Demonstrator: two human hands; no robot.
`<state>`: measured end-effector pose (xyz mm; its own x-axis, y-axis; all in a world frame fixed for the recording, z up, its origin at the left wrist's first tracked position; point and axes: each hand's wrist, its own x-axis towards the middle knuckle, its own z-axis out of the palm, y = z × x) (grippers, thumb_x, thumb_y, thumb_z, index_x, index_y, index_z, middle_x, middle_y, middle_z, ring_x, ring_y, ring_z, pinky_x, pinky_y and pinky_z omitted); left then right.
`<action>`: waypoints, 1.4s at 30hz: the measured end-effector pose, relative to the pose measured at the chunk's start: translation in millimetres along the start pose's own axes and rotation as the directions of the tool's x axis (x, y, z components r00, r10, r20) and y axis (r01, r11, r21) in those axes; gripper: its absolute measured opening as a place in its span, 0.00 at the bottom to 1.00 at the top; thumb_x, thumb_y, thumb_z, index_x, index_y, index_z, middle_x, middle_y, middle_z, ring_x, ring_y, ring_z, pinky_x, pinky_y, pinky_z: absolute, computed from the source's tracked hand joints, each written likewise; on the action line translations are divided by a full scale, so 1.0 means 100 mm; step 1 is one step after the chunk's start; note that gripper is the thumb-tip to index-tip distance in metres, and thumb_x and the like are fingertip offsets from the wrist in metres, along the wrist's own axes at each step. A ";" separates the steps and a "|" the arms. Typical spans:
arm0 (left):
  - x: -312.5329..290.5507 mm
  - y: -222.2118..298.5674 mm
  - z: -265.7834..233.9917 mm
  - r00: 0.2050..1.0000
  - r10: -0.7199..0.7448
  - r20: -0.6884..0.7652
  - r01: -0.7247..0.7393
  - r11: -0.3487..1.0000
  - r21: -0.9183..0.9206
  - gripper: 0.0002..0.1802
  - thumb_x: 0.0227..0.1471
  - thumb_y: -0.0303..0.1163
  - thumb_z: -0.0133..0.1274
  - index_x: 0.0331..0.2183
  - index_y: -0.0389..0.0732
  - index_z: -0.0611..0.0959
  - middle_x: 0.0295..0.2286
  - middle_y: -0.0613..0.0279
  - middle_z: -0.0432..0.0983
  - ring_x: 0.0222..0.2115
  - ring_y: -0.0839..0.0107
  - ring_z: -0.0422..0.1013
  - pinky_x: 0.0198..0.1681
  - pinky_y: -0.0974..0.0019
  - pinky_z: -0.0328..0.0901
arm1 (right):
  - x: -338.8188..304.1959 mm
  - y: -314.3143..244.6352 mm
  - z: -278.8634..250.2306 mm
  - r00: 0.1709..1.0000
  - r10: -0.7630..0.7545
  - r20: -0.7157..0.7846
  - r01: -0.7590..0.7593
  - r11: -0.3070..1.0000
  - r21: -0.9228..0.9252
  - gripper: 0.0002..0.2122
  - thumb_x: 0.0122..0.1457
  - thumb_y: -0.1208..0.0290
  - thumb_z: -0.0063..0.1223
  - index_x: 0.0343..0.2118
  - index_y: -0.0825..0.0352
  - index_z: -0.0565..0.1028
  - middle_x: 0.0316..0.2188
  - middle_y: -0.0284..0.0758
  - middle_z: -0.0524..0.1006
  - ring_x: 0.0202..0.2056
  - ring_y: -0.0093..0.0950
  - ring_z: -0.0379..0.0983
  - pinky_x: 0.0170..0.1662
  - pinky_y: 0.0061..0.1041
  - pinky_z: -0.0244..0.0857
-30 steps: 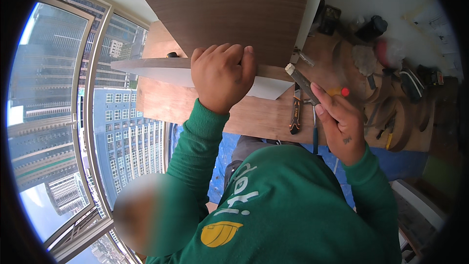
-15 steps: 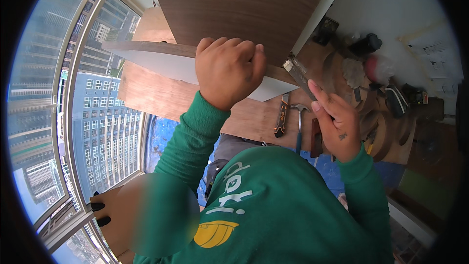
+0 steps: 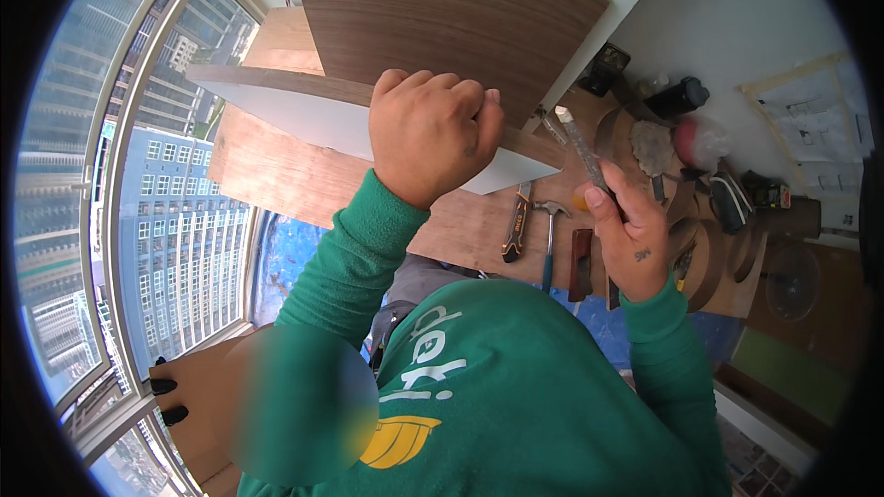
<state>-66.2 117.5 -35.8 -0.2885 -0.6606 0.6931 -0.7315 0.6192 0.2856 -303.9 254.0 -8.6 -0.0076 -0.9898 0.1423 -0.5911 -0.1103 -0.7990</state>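
My left hand (image 3: 436,136) is closed over the top edge of a panel (image 3: 313,121) with a brown wood-grain edge and a white face. My right hand (image 3: 632,230) grips a narrow, flat grey bar (image 3: 584,149) between thumb and fingers. Pale crust covers the bar's tip, which points up and away from me, beside the panel's right end. A small metal fitting (image 3: 554,129) shows near that end. Behind the held panel stands a larger wood-grain board (image 3: 442,23).
On the plywood worktop (image 3: 451,235) lie an orange-and-black utility knife (image 3: 516,225), a hammer (image 3: 550,244) and a dark reddish wooden tool (image 3: 580,264). Brown coiled strips (image 3: 707,262) and a black bottle (image 3: 680,97) are at the right. Windows (image 3: 175,166) line the left.
The bar in my right hand has turned so its narrow side shows, and its tip has moved slightly up and right. My left hand keeps its grip. The view has shifted slightly.
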 end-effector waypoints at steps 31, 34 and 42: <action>-0.01 0.02 -0.02 1.000 -0.006 -0.009 0.006 1.000 -0.004 0.19 0.51 0.35 0.64 0.13 0.48 0.77 0.13 0.68 0.67 0.18 0.64 0.67 0.30 0.57 0.58 | -0.20 -0.02 -0.10 0.984 -0.174 0.040 0.178 0.979 -0.100 0.23 0.68 0.85 0.57 0.65 0.62 0.79 0.36 0.32 0.72 0.32 0.22 0.65 0.38 0.19 0.63; -0.02 0.02 -0.02 1.000 -0.009 -0.005 0.009 1.000 -0.001 0.19 0.51 0.35 0.64 0.13 0.48 0.77 0.13 0.68 0.67 0.18 0.64 0.67 0.30 0.57 0.58 | -0.27 -0.02 -0.09 0.984 -0.172 0.044 0.176 0.978 -0.113 0.23 0.68 0.85 0.58 0.65 0.63 0.79 0.35 0.33 0.73 0.32 0.23 0.67 0.38 0.20 0.65; 0.02 0.01 -0.01 1.000 0.006 -0.010 -0.006 1.000 0.002 0.19 0.51 0.34 0.64 0.13 0.48 0.76 0.13 0.68 0.67 0.18 0.63 0.68 0.30 0.57 0.58 | 0.00 0.10 -0.05 0.995 -0.101 0.027 0.104 0.984 -0.142 0.24 0.67 0.85 0.59 0.65 0.61 0.80 0.34 0.35 0.74 0.32 0.25 0.71 0.38 0.22 0.68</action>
<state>-66.7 117.6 -33.6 -0.2870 -0.6527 0.7012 -0.7312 0.6222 0.2798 -313.2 253.3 -13.6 0.0738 -0.9756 0.2067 -0.6970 -0.1987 -0.6889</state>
